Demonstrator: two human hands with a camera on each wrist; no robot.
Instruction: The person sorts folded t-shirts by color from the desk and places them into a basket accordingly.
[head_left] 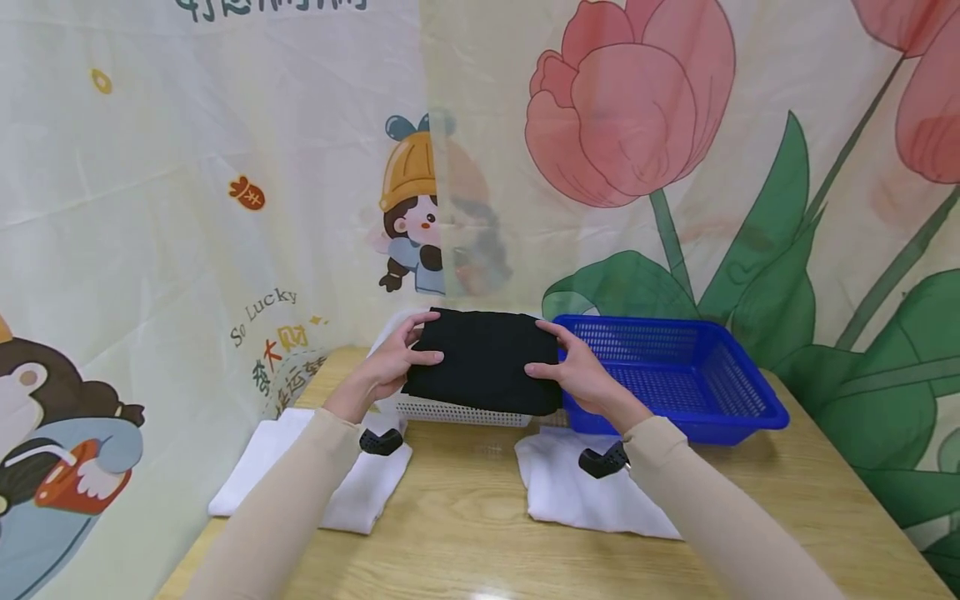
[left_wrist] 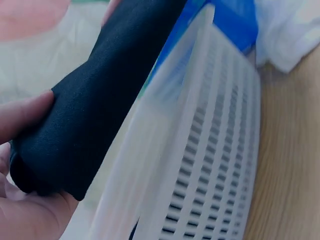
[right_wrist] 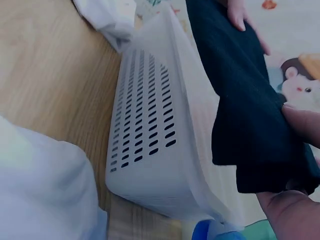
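Observation:
A folded black cloth (head_left: 483, 362), perhaps a garment, is held up at both ends above the white perforated basket (head_left: 465, 412). My left hand (head_left: 390, 360) grips its left end, with the thumb on the near face. At the opposite end my right hand (head_left: 581, 371) holds it the same way. Both wrist views show the black cloth (left_wrist: 95, 95) folded in layers and raised over the rim of the white basket (right_wrist: 145, 110). The basket's inside is mostly hidden by the cloth in the head view.
A blue plastic basket (head_left: 675, 421) stands to the right of the white one. Folded white cloths lie on the wooden table (head_left: 465, 525), one white cloth (head_left: 360, 500) at left and another white cloth (head_left: 592, 504) at right. A printed curtain (head_left: 315, 167) hangs behind.

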